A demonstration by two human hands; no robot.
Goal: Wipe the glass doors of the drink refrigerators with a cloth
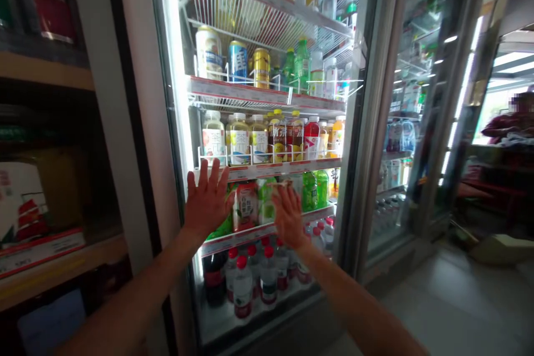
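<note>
My left hand (208,197) is raised with its fingers spread, in front of a shelf edge (267,169) of a lit drinks cooler. Nothing shows in that hand. Right of it, my right hand (288,211) is lifted before the row of green bottles (315,189); something brownish shows at its fingertips, blurred, and its fingers look pressed together. A red-labelled bottle (245,206) stands between the two hands. Tea bottles with white labels (239,139) line the shelf just above. Red-capped bottles (242,289) stand at the bottom.
Cans (262,68) and bottles fill the upper shelves. A dark shelf unit (45,75) with packages stands at the left. Another glass-fronted cooler (406,122) is to the right, beside a grey floor (479,300). A person (511,119) is at the far right.
</note>
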